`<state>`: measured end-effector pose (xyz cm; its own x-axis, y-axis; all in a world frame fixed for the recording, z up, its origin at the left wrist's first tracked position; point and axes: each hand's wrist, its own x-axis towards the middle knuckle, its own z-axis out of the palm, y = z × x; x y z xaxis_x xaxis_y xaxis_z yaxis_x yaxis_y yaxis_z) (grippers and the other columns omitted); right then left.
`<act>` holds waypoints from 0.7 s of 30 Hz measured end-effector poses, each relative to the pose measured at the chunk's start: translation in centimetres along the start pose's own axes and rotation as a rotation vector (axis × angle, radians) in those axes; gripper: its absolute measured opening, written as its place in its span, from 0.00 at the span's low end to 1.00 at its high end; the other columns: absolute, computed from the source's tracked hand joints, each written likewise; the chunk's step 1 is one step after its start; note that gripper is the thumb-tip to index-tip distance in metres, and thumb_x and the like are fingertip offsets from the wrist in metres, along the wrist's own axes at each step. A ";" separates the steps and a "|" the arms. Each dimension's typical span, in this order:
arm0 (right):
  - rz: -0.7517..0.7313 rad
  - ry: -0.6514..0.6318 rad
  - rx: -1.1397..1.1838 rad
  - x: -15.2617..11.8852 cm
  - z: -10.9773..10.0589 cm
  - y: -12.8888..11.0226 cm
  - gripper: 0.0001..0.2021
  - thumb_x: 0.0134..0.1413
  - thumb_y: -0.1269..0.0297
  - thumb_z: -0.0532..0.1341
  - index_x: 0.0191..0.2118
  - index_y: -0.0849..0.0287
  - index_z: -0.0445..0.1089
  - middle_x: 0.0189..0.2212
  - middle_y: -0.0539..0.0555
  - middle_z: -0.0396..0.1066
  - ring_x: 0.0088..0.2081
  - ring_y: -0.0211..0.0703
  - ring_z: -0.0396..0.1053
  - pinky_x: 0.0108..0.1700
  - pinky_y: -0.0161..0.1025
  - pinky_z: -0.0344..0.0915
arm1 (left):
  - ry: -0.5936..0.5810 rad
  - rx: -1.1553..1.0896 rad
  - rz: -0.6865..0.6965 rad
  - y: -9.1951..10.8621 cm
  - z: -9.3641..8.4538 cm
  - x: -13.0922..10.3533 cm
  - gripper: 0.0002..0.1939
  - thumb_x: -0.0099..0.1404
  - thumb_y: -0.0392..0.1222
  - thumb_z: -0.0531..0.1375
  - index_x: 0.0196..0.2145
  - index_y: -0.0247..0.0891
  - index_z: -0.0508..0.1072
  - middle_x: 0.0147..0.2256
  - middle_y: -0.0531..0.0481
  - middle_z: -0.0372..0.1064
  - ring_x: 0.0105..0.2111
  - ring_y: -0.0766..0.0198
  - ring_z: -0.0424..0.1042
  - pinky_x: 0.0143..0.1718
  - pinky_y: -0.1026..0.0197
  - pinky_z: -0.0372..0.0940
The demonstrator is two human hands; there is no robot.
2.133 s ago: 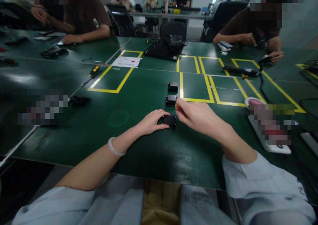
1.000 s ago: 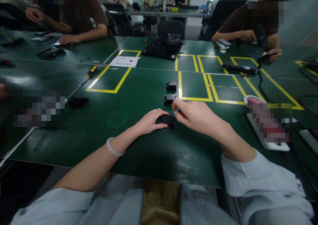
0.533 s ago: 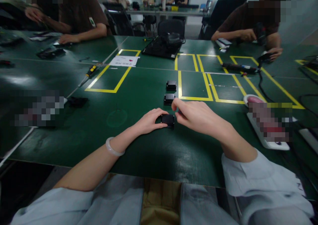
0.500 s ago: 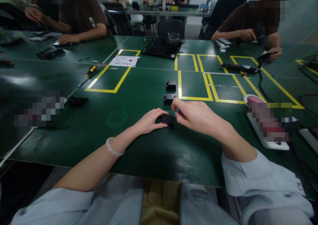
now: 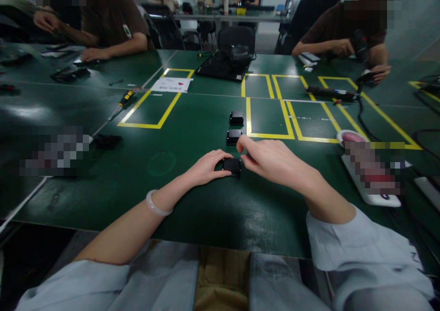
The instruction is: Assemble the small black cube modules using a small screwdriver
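A small black block (image 5: 232,166) lies on the green table (image 5: 192,210), gripped at its left side between the thumb and fingers of my left hand (image 5: 209,166). Just right of that block is my right hand (image 5: 271,159), its fingers curled in; what they hold, if anything, is hidden. Beyond my hands stand two more black blocks in a row, a nearer one (image 5: 234,136) and a farther one (image 5: 236,117). My right fingertips are close to the nearer of these.
Yellow tape outlines cross the table. A yellow-black screwdriver (image 5: 126,98) and white paper (image 5: 172,84) lie left of centre. A black panel (image 5: 223,66) is at the back. A white device (image 5: 373,182) lies at right. People sit across the table; one holds a dark tool.
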<state>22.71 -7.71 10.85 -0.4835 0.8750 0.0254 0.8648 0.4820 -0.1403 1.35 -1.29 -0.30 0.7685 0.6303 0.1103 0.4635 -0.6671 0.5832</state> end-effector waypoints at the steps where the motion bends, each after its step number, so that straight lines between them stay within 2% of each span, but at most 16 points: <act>1: -0.008 0.007 0.010 -0.1 0.0 0.0 0.11 0.62 0.65 0.50 0.48 0.59 0.62 0.30 0.53 0.73 0.26 0.41 0.66 0.27 0.36 0.45 | -0.001 0.000 -0.002 0.0 0.0 0.0 0.21 0.66 0.54 0.59 0.51 0.41 0.67 0.48 0.46 0.68 0.47 0.53 0.68 0.48 0.53 0.62; 4: -0.014 0.015 0.021 -0.1 0.0 0.0 0.10 0.62 0.64 0.50 0.47 0.58 0.62 0.30 0.53 0.73 0.26 0.40 0.65 0.27 0.36 0.45 | -0.004 0.000 -0.009 0.0 0.0 0.0 0.21 0.65 0.55 0.59 0.51 0.41 0.67 0.47 0.46 0.68 0.47 0.53 0.68 0.48 0.53 0.63; 10: 0.022 -0.013 -0.035 0.2 -0.1 -0.2 0.14 0.67 0.54 0.47 0.43 0.58 0.64 0.28 0.53 0.73 0.27 0.42 0.66 0.27 0.36 0.44 | -0.004 0.001 0.003 -0.1 0.0 0.0 0.20 0.66 0.53 0.60 0.50 0.40 0.68 0.46 0.47 0.68 0.47 0.54 0.67 0.47 0.54 0.63; 17: 0.011 -0.022 0.000 0.1 0.0 0.1 0.11 0.65 0.62 0.48 0.46 0.59 0.63 0.29 0.53 0.73 0.26 0.41 0.66 0.27 0.36 0.44 | 0.000 0.007 -0.008 -0.2 0.1 -0.1 0.21 0.65 0.53 0.60 0.52 0.41 0.67 0.47 0.46 0.68 0.48 0.53 0.68 0.48 0.53 0.63; 21: -0.008 -0.002 0.037 -0.2 -0.1 0.0 0.09 0.62 0.66 0.50 0.45 0.58 0.63 0.30 0.52 0.72 0.25 0.39 0.64 0.27 0.36 0.45 | 0.000 0.008 -0.004 -0.2 0.1 -0.1 0.21 0.66 0.54 0.60 0.51 0.41 0.67 0.48 0.47 0.68 0.48 0.53 0.68 0.48 0.53 0.62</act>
<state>22.77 -7.87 10.98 -0.4905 0.8711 0.0247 0.8554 0.4867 -0.1771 1.20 -1.23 -0.52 0.7665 0.6331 0.1079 0.4701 -0.6676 0.5774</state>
